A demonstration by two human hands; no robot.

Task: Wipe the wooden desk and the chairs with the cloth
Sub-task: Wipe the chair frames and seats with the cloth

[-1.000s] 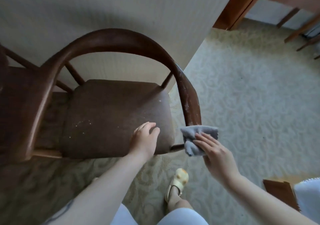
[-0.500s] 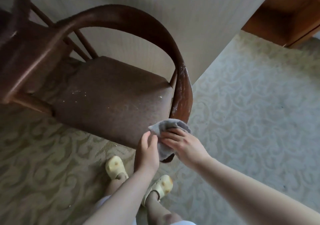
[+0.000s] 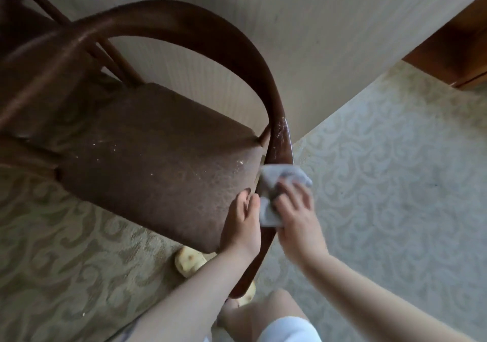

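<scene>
A dark wooden chair [image 3: 163, 157] with a curved back rail and a brown padded seat stands against the wall. Pale crumbs speckle the seat. My right hand [image 3: 295, 210] presses a grey cloth [image 3: 279, 183] against the front end of the chair's right arm rail, which is scuffed white. My left hand [image 3: 242, 220] rests flat on the seat's front right corner, right beside the cloth. An edge of the wooden desk [image 3: 458, 52] shows at the top right.
Patterned beige carpet [image 3: 382, 170] covers the floor to the right and left of the chair. A pale striped wall [image 3: 290, 38] runs behind the chair. My feet in yellow slippers [image 3: 189, 261] stand just in front of the seat.
The view has closed in on the chair. My right hand has lifted the cloth slightly up the arm rail's end. My left hand stays at the seat corner.
</scene>
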